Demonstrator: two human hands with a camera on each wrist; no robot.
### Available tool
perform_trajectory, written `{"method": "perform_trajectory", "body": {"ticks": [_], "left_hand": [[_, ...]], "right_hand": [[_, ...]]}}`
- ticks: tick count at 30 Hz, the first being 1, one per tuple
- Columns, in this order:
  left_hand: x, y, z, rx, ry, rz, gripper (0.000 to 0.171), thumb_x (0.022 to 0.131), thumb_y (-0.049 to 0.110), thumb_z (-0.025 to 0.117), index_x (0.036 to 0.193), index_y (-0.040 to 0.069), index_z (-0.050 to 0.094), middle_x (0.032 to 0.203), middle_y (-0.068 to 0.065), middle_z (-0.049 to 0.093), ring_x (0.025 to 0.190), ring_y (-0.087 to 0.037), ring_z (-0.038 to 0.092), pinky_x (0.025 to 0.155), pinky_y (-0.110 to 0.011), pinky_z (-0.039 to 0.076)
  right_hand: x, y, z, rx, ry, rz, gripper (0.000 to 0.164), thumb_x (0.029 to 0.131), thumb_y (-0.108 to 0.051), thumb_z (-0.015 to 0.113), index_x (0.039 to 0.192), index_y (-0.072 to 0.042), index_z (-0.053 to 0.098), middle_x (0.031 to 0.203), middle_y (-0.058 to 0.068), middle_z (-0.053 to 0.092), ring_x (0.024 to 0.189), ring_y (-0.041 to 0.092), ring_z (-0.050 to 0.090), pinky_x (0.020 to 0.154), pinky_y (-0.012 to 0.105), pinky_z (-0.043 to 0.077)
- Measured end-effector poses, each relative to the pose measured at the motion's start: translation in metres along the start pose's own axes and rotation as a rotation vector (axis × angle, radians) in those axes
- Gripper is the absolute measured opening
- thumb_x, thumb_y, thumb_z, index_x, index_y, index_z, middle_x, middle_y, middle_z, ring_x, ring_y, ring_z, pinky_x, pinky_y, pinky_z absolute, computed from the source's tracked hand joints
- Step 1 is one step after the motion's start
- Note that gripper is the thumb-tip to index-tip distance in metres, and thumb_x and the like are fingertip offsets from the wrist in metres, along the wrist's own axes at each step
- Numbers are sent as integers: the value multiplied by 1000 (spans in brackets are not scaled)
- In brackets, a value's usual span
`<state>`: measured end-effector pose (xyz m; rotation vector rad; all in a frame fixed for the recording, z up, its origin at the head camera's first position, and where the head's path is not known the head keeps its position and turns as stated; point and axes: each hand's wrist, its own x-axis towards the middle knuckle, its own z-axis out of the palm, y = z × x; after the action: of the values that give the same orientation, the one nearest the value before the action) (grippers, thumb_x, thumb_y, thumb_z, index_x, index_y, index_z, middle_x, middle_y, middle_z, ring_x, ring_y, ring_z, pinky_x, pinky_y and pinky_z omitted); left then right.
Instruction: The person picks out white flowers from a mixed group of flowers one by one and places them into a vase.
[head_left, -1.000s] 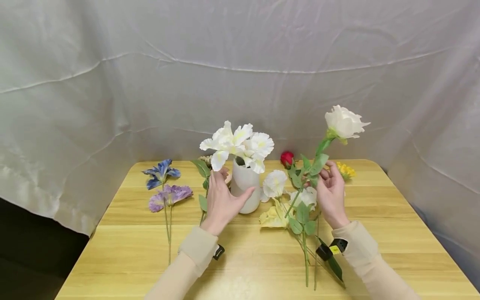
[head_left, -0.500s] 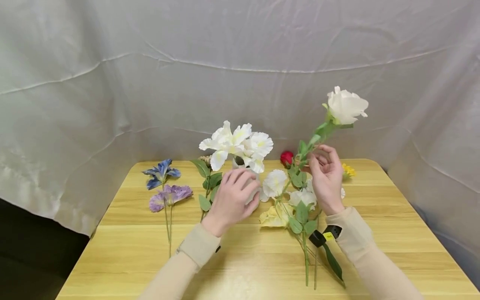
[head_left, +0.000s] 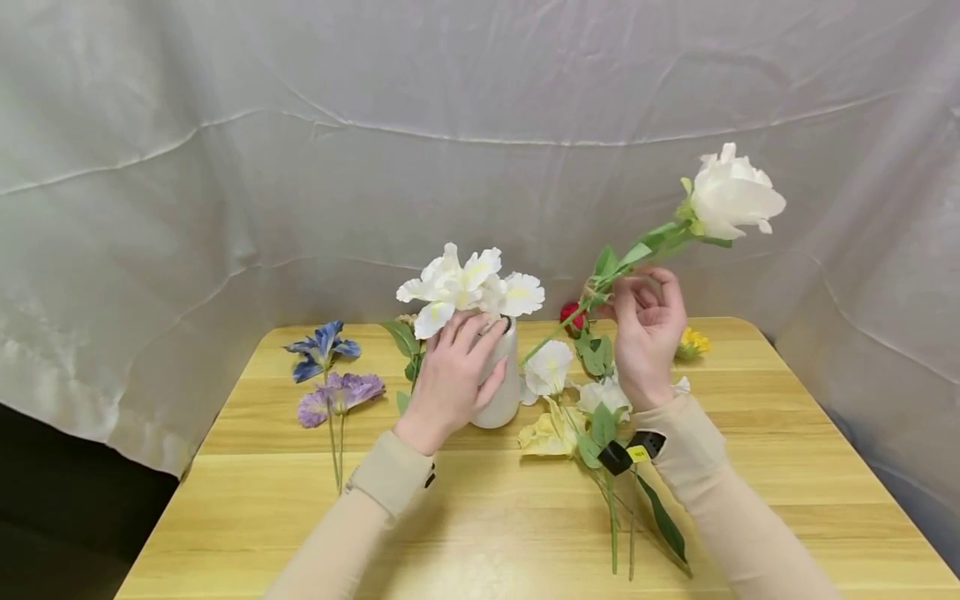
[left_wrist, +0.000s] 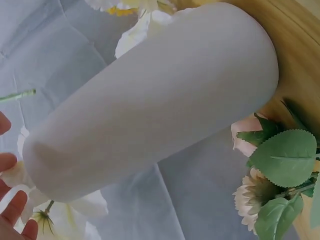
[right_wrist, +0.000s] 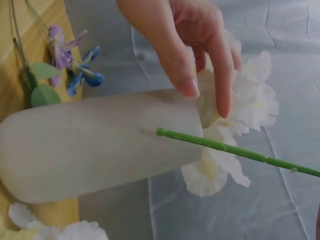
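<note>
A grey cloth backdrop [head_left: 480, 125] hangs behind a wooden tabletop [head_left: 480, 517], which carries everything else. Near the middle of the tabletop stands a white vase [head_left: 504, 392] — upright, with white flowers [head_left: 468, 287] rising from its mouth. The left hand [head_left: 450, 379] rests on the vase, fingers curved over its front and shoulder; the right wrist view shows the fingertips [right_wrist: 187, 85] at the neck, just beside the blooms. The right hand [head_left: 647, 333] is raised to the right of the vase, its grip a pinch of thumb and fingers round the green stem of a white rose [head_left: 733, 196]. The rose is held tilted: the bloom lies high and to the right, while the cut end of the stem [right_wrist: 161, 132] points down-left and sits just in front of the vase near its neck — whether it touches cannot be told. Loose flowers lie on the tabletop: a blue flower [head_left: 322, 342] and a purple flower [head_left: 341, 390] to the left, well apart from the vase; white and pale yellow flowers [head_left: 558, 408] just right of it, under the right forearm; a red bud [head_left: 572, 315] and a small yellow flower [head_left: 693, 342] farther back.
</note>
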<state>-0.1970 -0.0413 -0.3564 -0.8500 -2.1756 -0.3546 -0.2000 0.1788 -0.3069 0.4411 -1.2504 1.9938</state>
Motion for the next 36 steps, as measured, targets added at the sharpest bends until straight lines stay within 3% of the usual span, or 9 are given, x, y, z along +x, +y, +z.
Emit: {"method": "perform_trajectory", "body": {"ticks": [5, 16, 23, 31, 36], "left_hand": [[0, -3, -1, -33, 18, -49, 46, 90, 28, 55, 132, 10, 53, 121, -12, 54, 119, -29, 46, 82, -48, 50], [-2, -7, 2, -99, 39, -65, 45, 90, 25, 56, 132, 8, 53, 120, -14, 54, 117, -31, 48, 89, -46, 50], [-2, -8, 0, -99, 43, -63, 45, 90, 23, 56, 132, 8, 53, 120, -14, 55, 116, -31, 48, 94, -46, 47], [-4, -7, 0, -114, 42, -68, 44, 90, 23, 56, 131, 8, 53, 122, -15, 56, 117, -31, 49, 100, -47, 42], [-4, -8, 0, -118, 48, -68, 44, 90, 23, 56, 131, 8, 53, 123, -15, 55, 115, -31, 50, 98, -47, 42]], "right_hand": [[1, -1, 12, 13, 43, -50, 19, 88, 3, 59, 105, 5, 50, 83, 12, 60, 73, 19, 61, 64, 26, 58], [2, -4, 22, 79, 88, -100, 18, 89, 3, 58, 103, 3, 47, 81, 15, 57, 72, 24, 63, 65, 31, 58], [-2, 2, 27, 60, 43, -146, 18, 88, 7, 57, 102, 2, 48, 83, 13, 60, 72, 24, 64, 64, 32, 58], [-10, 16, 29, -90, -75, -106, 20, 86, 8, 59, 99, 16, 46, 90, 15, 65, 75, 23, 65, 65, 31, 59], [-15, 22, 30, -230, -123, -46, 19, 85, 8, 60, 98, 17, 49, 86, 20, 63, 69, 17, 64, 62, 25, 57]]}}
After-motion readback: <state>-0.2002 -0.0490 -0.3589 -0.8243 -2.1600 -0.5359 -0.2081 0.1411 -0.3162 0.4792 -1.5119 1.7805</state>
